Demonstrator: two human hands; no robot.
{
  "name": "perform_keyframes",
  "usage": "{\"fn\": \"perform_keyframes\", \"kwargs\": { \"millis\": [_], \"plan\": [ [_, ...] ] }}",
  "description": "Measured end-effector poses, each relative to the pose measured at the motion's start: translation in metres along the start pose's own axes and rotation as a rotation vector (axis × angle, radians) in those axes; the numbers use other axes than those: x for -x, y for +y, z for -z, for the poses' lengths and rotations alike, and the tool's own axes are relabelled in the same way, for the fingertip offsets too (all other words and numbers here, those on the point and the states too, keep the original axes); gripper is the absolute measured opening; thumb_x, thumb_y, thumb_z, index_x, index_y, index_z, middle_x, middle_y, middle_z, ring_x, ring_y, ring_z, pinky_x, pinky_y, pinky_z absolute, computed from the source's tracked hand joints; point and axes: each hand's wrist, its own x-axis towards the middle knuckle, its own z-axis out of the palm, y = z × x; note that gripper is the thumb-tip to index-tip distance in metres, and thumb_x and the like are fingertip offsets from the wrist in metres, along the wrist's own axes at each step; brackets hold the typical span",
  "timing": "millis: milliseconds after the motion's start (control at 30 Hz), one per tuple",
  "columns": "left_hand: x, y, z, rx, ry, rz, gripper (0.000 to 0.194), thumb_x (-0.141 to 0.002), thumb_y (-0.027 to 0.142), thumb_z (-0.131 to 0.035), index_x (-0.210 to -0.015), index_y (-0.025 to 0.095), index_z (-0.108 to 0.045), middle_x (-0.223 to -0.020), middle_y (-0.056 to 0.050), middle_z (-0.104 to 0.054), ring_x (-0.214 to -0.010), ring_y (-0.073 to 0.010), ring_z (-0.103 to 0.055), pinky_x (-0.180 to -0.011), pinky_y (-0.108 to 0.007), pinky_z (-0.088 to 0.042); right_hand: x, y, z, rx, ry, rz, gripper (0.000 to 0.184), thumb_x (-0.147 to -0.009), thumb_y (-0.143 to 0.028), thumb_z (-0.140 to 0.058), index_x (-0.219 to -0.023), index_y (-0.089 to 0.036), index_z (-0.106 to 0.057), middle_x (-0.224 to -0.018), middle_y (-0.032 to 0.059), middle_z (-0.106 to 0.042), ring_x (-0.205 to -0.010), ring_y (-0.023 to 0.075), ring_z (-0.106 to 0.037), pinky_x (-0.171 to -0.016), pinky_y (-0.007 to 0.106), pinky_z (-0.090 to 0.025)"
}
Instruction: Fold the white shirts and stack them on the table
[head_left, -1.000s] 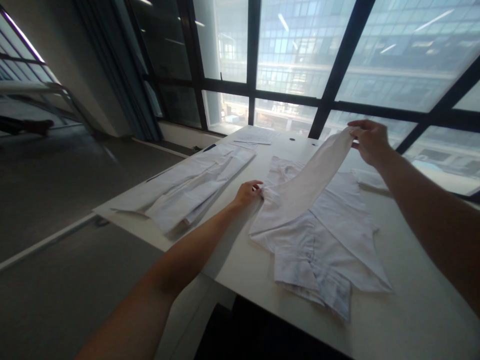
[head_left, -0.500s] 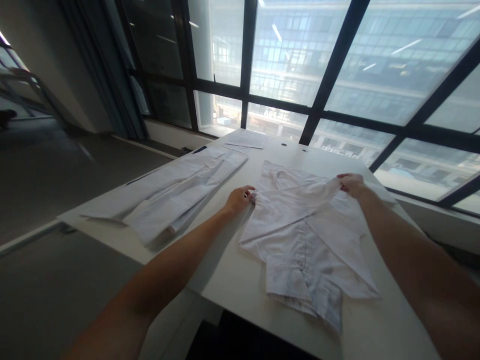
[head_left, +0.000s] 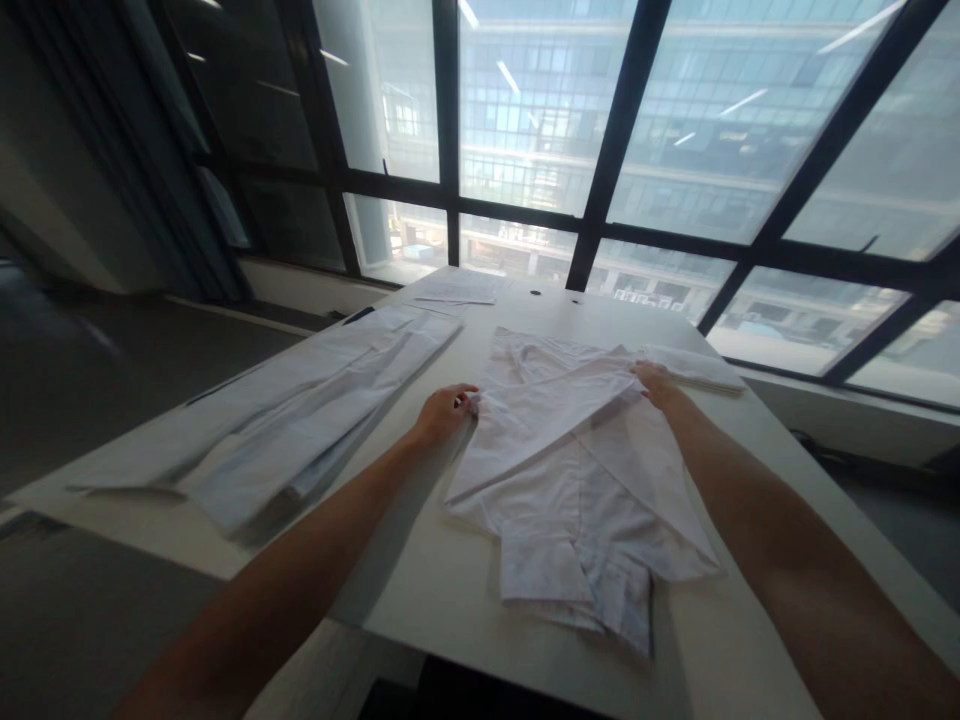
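A white shirt (head_left: 540,420) lies on the table in front of me. One part of it is folded diagonally across the body, and a cuff-like end (head_left: 544,570) points towards me. My left hand (head_left: 444,412) pinches the shirt's left edge between thumb and fingers. At the upper right, the fingers of my right hand (head_left: 654,385) are closed on the edge of the folded-over cloth. Creases run down the lower part of the shirt.
Long folded white garments (head_left: 300,430) lie along the table's left side. White sheets (head_left: 457,288) rest at the far end, and another folded white cloth (head_left: 694,368) sits beyond my right hand. Tall dark-framed windows (head_left: 540,120) stand behind the white table (head_left: 420,580).
My right hand has moved inward and down with the cloth, which now lies flatter across the shirt. My left hand keeps hold of the left edge. The view has turned to the right.
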Motion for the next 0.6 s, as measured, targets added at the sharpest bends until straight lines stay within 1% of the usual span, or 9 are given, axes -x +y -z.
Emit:
{"fn": "perform_keyframes", "kwargs": {
  "millis": [67,133,167,233,267,333,400,500,600],
  "plan": [
    [0.0,0.001,0.001,-0.01,-0.017,0.009,0.038,-0.085,0.024,-0.055,-0.117,0.021,-0.076,-0.087,-0.003,-0.076,-0.075,-0.0178,-0.065,-0.078,-0.027,-0.051,0.003,-0.003,-0.004,0.069,0.035,-0.073,0.036,-0.085,-0.016,-0.064,-0.12,-0.013,-0.069,-0.115,0.02,-0.07,-0.115,0.0345,-0.064,-0.099,0.053,-0.052],
    [-0.001,0.001,0.002,-0.01,-0.022,0.016,0.038,-0.085,0.025,-0.055,-0.117,0.021,-0.076,-0.087,-0.003,-0.076,-0.075,-0.0179,-0.066,-0.078,-0.027,-0.051,0.012,-0.011,-0.012,0.106,0.055,-0.091,0.037,-0.079,-0.011,-0.062,-0.115,-0.009,-0.073,-0.117,0.0237,-0.07,-0.119,0.0358,-0.062,-0.105,0.05,-0.047],
    [-0.001,0.001,0.002,-0.006,-0.02,0.018,0.038,-0.084,0.025,-0.056,-0.117,0.021,-0.076,-0.087,-0.003,-0.076,-0.075,-0.018,-0.066,-0.077,-0.027,-0.051,0.021,-0.018,-0.018,0.114,0.049,-0.071,0.036,-0.079,-0.011,-0.06,-0.112,-0.009,-0.074,-0.118,0.0228,-0.07,-0.119,0.0338,-0.063,-0.106,0.046,-0.047],
    [-0.002,0.0,0.002,0.004,-0.017,0.023,0.038,-0.084,0.025,-0.057,-0.117,0.021,-0.075,-0.087,-0.003,-0.076,-0.075,-0.0181,-0.067,-0.077,-0.027,-0.051,0.051,-0.034,-0.031,0.104,-0.006,0.015,0.031,-0.082,-0.012,-0.058,-0.107,-0.014,-0.076,-0.112,0.015,-0.074,-0.11,0.0262,-0.067,-0.1,0.034,-0.049],
    [-0.002,0.0,0.001,0.009,-0.014,0.025,0.038,-0.084,0.025,-0.057,-0.117,0.021,-0.075,-0.087,-0.003,-0.076,-0.075,-0.0182,-0.067,-0.077,-0.027,-0.051,0.073,-0.044,-0.037,0.087,-0.063,0.075,0.028,-0.083,-0.014,-0.057,-0.103,-0.016,-0.077,-0.104,0.0108,-0.076,-0.1,0.0226,-0.069,-0.093,0.03,-0.051],
    [-0.002,-0.002,0.0,0.022,-0.008,0.025,0.038,-0.084,0.024,-0.056,-0.117,0.021,-0.075,-0.087,-0.003,-0.076,-0.077,-0.0186,-0.068,-0.078,-0.027,-0.051,0.128,-0.066,-0.045,0.029,-0.264,0.337,0.022,-0.088,-0.017,-0.055,-0.097,-0.017,-0.076,-0.089,0.0068,-0.075,-0.081,0.0188,-0.068,-0.08,0.028,-0.05],
    [-0.002,-0.003,-0.001,0.041,0.0,0.027,0.037,-0.084,0.025,-0.057,-0.117,0.02,-0.074,-0.088,-0.004,-0.076,-0.079,-0.019,-0.069,-0.079,-0.028,-0.052,0.19,-0.087,-0.045,0.007,-0.44,0.56,0.018,-0.092,-0.02,-0.056,-0.087,-0.019,-0.073,-0.081,0.0037,-0.072,-0.075,0.0165,-0.064,-0.073,0.027,-0.047],
    [-0.002,-0.003,-0.001,0.083,0.01,0.035,0.037,-0.084,0.027,-0.059,-0.117,0.019,-0.074,-0.089,-0.004,-0.077,-0.079,-0.0194,-0.069,-0.079,-0.029,-0.053,0.267,-0.114,-0.038,0.025,-0.566,0.766,0.014,-0.095,-0.026,-0.058,-0.097,-0.021,-0.071,-0.091,0.0036,-0.071,-0.08,0.0168,-0.064,-0.074,0.028,-0.046],
    [-0.001,-0.001,0.002,0.143,-0.003,0.036,0.038,-0.083,0.028,-0.062,-0.118,0.018,-0.073,-0.089,-0.005,-0.077,-0.08,-0.0193,-0.07,-0.078,-0.029,-0.054,0.306,-0.133,-0.038,0.108,-0.629,0.934,0.022,-0.096,-0.031,-0.061,-0.115,-0.02,-0.067,-0.102,0.007,-0.07,-0.091,0.0209,-0.064,-0.078,0.031,-0.048]
  ]
}}
